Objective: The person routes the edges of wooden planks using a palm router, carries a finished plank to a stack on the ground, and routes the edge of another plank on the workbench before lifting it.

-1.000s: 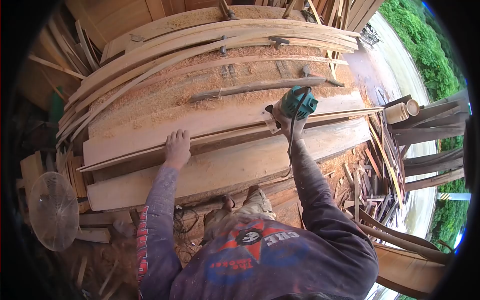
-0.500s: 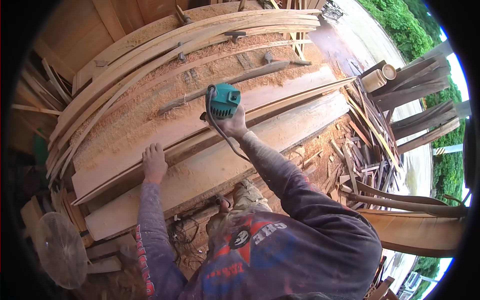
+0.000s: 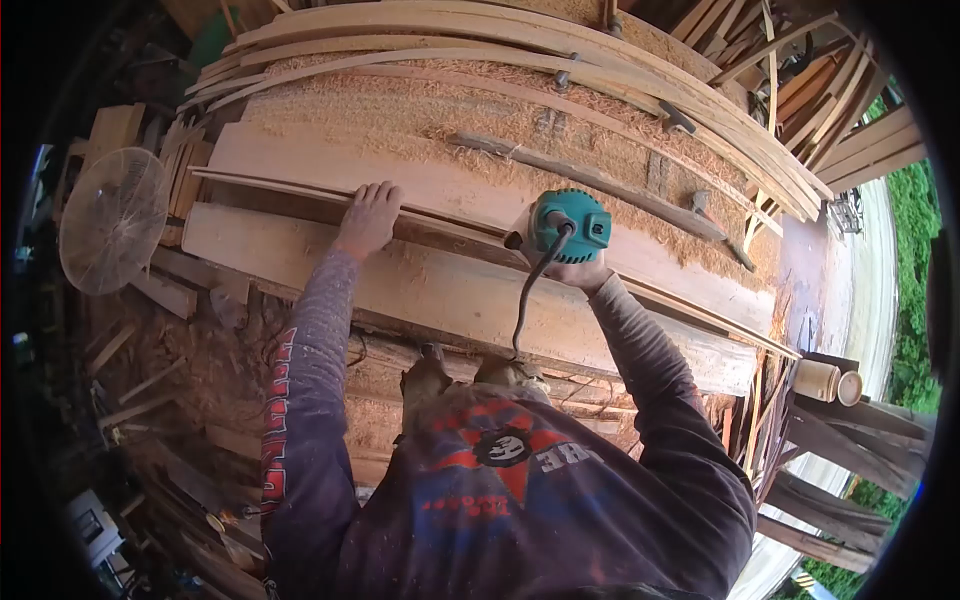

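My right hand (image 3: 582, 272) is wrapped round a teal power tool (image 3: 572, 226), which sits on the edge of a long narrow board (image 3: 450, 226) standing between two wide planks. A dark cord (image 3: 524, 300) hangs from the tool toward my legs. My left hand (image 3: 372, 215) rests over the same narrow board, to the left of the tool, with its fingertips over the top edge. One wide plank (image 3: 290, 160) lies beyond the narrow board; another wide plank (image 3: 420, 290) lies on my side of it.
Long curved strips (image 3: 440, 48) lie at the back among shavings. A rough wooden bar (image 3: 590, 182) and a hammer (image 3: 700, 202) lie beyond the tool. A fan (image 3: 113, 221) stands at left, containers (image 3: 816, 381) at right, with scrap wood around.
The camera view has turned. The teal tool in my right hand first came nearer my left hand along the board, then ended a little farther from it. My left hand keeps to the board.
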Available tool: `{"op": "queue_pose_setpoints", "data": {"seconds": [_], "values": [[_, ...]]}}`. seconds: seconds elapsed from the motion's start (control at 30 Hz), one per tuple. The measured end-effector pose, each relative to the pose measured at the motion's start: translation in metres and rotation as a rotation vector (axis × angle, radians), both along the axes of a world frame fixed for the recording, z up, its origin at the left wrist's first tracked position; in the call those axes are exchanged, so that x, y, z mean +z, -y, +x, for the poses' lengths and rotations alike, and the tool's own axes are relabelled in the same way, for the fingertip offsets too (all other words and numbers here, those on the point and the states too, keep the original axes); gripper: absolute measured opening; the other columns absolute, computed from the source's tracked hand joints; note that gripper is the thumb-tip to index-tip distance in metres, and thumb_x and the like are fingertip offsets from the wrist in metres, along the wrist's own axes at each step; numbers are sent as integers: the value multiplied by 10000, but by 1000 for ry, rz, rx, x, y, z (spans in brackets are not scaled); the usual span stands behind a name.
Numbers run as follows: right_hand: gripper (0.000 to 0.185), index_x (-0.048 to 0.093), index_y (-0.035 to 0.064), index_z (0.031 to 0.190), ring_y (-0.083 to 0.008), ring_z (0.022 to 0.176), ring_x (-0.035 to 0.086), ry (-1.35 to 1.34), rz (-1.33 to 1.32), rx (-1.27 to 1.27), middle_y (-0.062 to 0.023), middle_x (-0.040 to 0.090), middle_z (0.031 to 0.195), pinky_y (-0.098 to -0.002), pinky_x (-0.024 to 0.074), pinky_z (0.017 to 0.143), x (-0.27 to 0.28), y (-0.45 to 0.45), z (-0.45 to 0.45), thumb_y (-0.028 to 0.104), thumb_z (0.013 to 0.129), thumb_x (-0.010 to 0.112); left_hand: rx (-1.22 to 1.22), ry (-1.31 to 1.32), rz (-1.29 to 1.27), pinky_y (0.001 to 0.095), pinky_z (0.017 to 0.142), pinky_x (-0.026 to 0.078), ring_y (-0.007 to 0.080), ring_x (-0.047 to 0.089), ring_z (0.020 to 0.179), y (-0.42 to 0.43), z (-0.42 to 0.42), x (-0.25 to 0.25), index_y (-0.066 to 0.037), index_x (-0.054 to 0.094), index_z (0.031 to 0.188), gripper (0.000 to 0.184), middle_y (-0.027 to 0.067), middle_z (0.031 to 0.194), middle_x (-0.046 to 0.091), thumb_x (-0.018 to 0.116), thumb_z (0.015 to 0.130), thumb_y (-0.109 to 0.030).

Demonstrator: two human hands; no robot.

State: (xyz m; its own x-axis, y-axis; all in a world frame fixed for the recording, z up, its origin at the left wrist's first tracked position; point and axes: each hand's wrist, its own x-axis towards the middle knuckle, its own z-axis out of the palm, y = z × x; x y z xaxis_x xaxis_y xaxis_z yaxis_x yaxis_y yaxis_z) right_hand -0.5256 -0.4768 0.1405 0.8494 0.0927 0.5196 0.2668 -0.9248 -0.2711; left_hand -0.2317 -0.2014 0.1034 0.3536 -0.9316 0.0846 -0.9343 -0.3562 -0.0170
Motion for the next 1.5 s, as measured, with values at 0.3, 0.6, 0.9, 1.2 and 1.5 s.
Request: {"op": "queue_pose_setpoints", "data": {"seconds": [0.3, 0.6, 0.9, 1.2, 1.5], "values": [[637, 576, 67, 1159, -245, 1043, 655, -236, 456, -55, -110, 649, 1130, -368, 526, 914, 26, 21, -26, 181, 644, 934, 164, 9, -42, 456, 1014, 416, 343, 548, 1087, -20, 17, -1, -10, 550, 1071, 255, 153, 1095, 574, 606, 823, -30], [555, 616, 102, 1063, -274, 998, 682, -253, 582, 2, -116, 684, 1098, -369, 540, 864, 5, 19, 16, 234, 650, 963, 134, -19, -112, 455, 1023, 423, 357, 536, 1096, -22, 18, -5, -14, 531, 1064, 316, 158, 1109, 551, 651, 772, -3], [694, 471, 95, 1316, -286, 1196, 581, -188, 974, 195, -157, 597, 1218, -457, 474, 1064, -2, 15, 32, 13, 737, 846, 150, 28, -169, 448, 1017, 434, 358, 528, 1096, -17, 19, -5, -21, 531, 1077, 345, 144, 1116, 549, 659, 757, 1], [753, 394, 97, 1369, -268, 1169, 579, -259, 851, 262, -168, 573, 1250, -425, 490, 1016, -5, 2, 66, 18, 754, 822, 191, 42, -73, 427, 1050, 430, 315, 550, 1132, -14, 14, -2, -24, 554, 1136, 347, 132, 1159, 587, 670, 809, -20], [773, 447, 83, 1369, -266, 1139, 610, -419, 1078, 150, -162, 596, 1247, -408, 524, 966, -2, -23, 103, 150, 730, 877, 191, -52, -277, 461, 1125, 399, 382, 446, 1323, -23, 14, -16, -27, 489, 1278, 562, 173, 1349, 478, 722, 767, -12]]}}
